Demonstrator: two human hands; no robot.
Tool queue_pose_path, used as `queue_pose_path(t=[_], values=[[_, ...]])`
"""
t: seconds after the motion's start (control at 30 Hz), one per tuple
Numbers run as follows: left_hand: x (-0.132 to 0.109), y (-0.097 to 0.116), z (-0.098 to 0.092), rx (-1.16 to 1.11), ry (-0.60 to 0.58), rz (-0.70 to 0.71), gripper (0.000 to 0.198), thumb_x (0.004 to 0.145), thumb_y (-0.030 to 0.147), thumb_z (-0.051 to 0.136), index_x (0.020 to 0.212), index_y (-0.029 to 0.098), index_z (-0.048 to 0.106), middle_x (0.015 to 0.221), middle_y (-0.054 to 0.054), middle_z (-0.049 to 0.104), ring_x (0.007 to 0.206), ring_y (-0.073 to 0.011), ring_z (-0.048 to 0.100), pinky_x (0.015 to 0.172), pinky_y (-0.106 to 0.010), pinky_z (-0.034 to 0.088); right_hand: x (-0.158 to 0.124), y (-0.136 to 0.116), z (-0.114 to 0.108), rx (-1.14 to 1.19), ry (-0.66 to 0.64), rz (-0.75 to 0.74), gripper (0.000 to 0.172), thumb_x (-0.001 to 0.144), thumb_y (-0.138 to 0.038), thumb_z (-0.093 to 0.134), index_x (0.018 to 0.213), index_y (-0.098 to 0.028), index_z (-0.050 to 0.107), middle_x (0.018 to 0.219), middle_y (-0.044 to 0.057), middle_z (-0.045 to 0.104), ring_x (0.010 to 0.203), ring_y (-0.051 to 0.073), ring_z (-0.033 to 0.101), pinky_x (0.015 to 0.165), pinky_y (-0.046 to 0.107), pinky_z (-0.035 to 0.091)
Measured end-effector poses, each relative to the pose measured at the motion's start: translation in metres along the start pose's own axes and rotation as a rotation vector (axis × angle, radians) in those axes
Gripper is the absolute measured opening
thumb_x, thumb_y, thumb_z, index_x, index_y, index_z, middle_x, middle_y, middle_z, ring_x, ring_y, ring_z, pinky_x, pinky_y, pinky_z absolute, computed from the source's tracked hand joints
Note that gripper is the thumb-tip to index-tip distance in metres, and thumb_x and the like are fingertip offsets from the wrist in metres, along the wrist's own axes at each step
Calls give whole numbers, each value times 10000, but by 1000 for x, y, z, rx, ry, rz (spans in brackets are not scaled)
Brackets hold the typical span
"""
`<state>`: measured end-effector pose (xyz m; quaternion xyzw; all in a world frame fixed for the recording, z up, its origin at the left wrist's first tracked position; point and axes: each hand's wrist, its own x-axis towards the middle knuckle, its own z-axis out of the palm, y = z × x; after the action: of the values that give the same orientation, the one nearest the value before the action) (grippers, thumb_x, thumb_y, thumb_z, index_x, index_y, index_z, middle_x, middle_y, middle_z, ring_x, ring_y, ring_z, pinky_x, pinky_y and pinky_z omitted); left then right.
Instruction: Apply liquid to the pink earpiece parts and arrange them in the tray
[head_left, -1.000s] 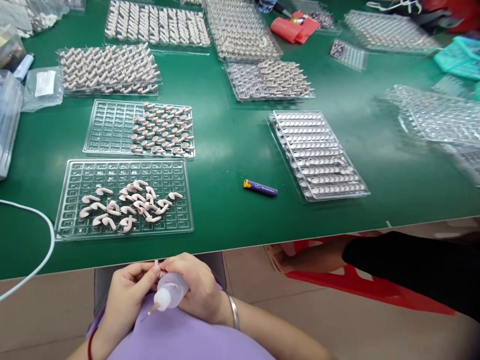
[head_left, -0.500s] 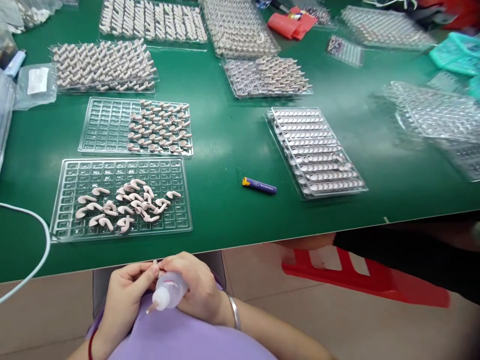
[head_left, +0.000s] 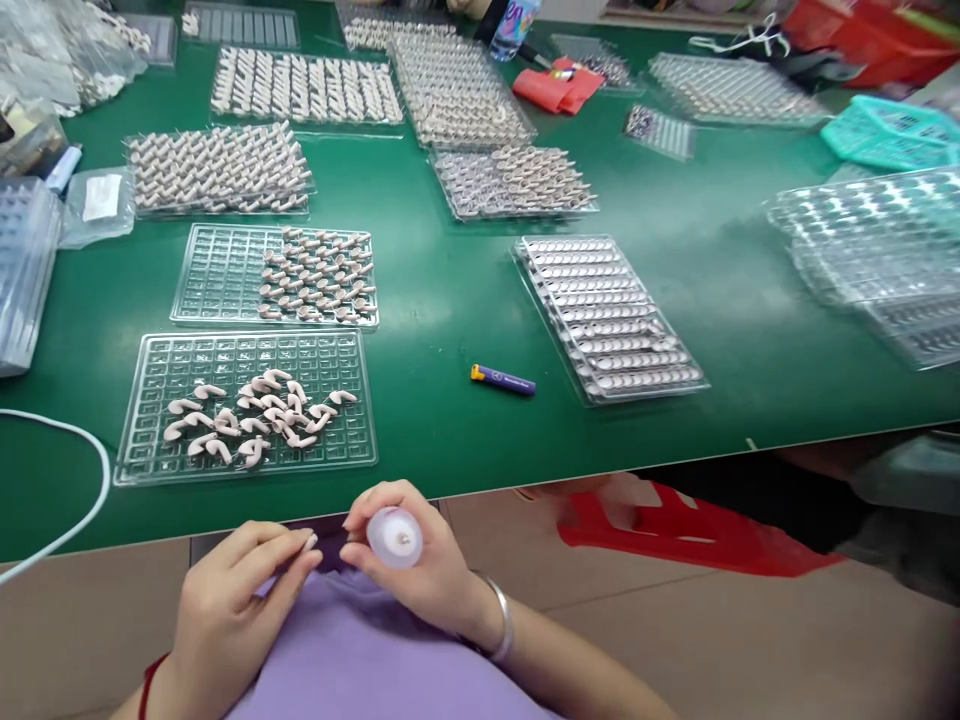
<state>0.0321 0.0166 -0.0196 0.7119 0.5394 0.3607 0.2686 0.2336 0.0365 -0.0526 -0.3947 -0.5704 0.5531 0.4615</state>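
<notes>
Below the table's front edge, over my purple lap, my right hand [head_left: 420,560] is wrapped round a small translucent squeeze bottle [head_left: 394,537] whose base faces the camera. My left hand [head_left: 232,600] sits just to its left, fingertips pinched together on a tiny pale part I can barely see. The two hands nearly touch. On the green table right above them lies a clear grid tray [head_left: 150,455] with a loose pile of pink earpiece-shaped parts [head_left: 255,415].
Several more clear trays of pink parts [head_left: 319,275] and silver parts [head_left: 607,315] cover the green table. A purple lighter [head_left: 502,379] lies mid-table. A white cable [head_left: 67,530] curves at left. A red stool [head_left: 697,530] and a person's dark sleeve sit lower right.
My right hand has turned the bottle so its base faces up instead of its nozzle pointing down-left. The hands have drawn slightly apart. The view tilted up a little.
</notes>
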Motion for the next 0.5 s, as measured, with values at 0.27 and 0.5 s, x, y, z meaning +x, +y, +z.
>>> queue_pose_path(t=[0.27, 0.5], values=[[4, 17, -6, 384, 77, 355, 199, 843, 65, 656, 1034, 122, 651, 802, -28, 641, 689, -110, 609, 678, -216, 498, -1, -21, 1, 67, 32, -93, 315, 800, -102, 711, 1006, -263, 535, 964, 23, 640, 871, 174, 650, 801, 335, 537], [4, 18, -4, 369, 89, 318, 138, 852, 88, 647, 986, 124, 647, 762, -19, 627, 647, -105, 600, 631, -209, 482, -1, -21, 3, 48, 12, -166, 344, 809, -92, 694, 1050, -262, 518, 985, 27, 630, 904, 190, 669, 882, 399, 542]])
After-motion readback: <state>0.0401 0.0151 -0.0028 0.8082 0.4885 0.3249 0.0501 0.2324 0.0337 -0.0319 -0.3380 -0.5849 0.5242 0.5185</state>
